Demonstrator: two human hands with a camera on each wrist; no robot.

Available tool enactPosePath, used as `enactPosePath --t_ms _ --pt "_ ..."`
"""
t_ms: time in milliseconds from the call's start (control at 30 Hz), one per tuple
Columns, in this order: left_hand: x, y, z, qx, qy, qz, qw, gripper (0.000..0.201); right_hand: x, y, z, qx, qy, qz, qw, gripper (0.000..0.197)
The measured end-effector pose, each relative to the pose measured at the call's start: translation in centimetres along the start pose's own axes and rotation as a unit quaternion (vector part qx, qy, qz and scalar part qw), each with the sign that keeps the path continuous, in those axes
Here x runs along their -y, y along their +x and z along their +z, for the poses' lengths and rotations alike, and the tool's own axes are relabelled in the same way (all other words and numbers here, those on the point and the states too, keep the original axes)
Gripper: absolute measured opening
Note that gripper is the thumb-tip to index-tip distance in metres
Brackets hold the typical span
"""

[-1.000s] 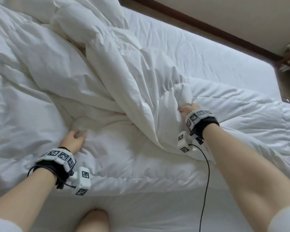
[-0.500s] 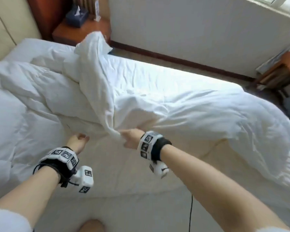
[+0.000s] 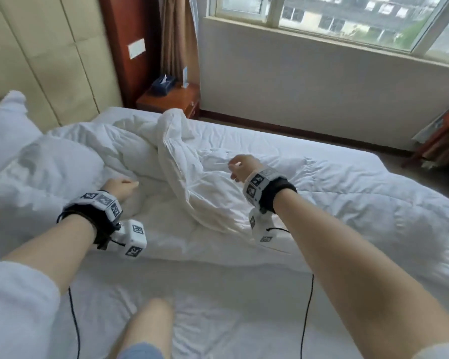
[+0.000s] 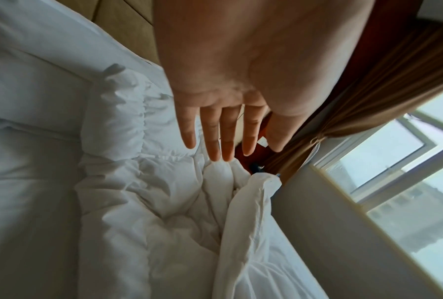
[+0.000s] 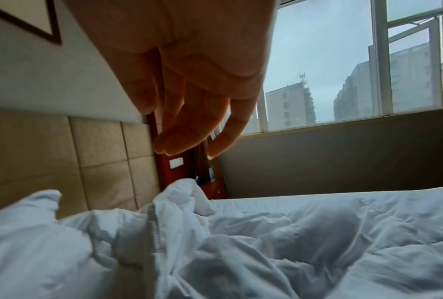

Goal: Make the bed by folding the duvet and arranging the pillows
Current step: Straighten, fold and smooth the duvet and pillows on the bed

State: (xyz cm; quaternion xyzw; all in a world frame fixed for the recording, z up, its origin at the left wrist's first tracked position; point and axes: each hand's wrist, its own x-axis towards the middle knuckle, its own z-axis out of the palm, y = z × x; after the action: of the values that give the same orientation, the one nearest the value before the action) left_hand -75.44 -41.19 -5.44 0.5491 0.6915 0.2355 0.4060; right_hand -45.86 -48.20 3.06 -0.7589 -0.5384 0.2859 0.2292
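A rumpled white duvet (image 3: 187, 182) lies bunched across the bed, with a raised ridge running from the far side toward me. White pillows (image 3: 24, 156) sit at the left against the padded headboard. My left hand (image 3: 121, 189) hovers just over the duvet near the pillows; the left wrist view shows its fingers (image 4: 215, 137) straight and empty above the duvet (image 4: 151, 212). My right hand (image 3: 240, 167) is lifted above the duvet, right of the ridge; in the right wrist view its fingers (image 5: 187, 129) hang relaxed, holding nothing, over the duvet (image 5: 240, 252).
A wooden nightstand (image 3: 171, 101) with a dark tissue box (image 3: 163, 85) stands beyond the bed's far corner, beside a brown curtain (image 3: 178, 35). A window wall (image 3: 322, 86) runs along the far side. Wooden furniture (image 3: 441, 143) stands at right. My knee (image 3: 147, 330) rests on the sheet.
My right hand has let go of the duvet fold it was pulling and risen clear of it. The duvet has dropped onto the bed. My view has lifted toward the headboard and window.
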Motion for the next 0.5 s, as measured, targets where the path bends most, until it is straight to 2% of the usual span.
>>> enactPosePath --t_ms 67,167,367,500 --pt "0.6 -2.8 -0.6 -0.02 -0.023 0.011 0.999 0.028 1.1 -2.2 0.2 -0.004 0.031 -0.023 0.999 0.025" --pt "3.1 -7.2 -2.3 -0.041 -0.058 -0.01 0.997 0.024 1.5 -5.1 2.3 0.031 0.061 -0.043 0.997 0.023" --pt "10.7 -13.1 -5.9 -0.069 -0.069 -0.067 0.993 0.013 -0.1 -8.8 7.1 0.067 0.073 -0.025 0.995 0.027" --pt "13.8 -14.6 -7.6 -0.094 -0.05 -0.091 0.99 0.023 -0.6 -9.2 9.2 0.092 0.035 0.001 0.995 0.024"
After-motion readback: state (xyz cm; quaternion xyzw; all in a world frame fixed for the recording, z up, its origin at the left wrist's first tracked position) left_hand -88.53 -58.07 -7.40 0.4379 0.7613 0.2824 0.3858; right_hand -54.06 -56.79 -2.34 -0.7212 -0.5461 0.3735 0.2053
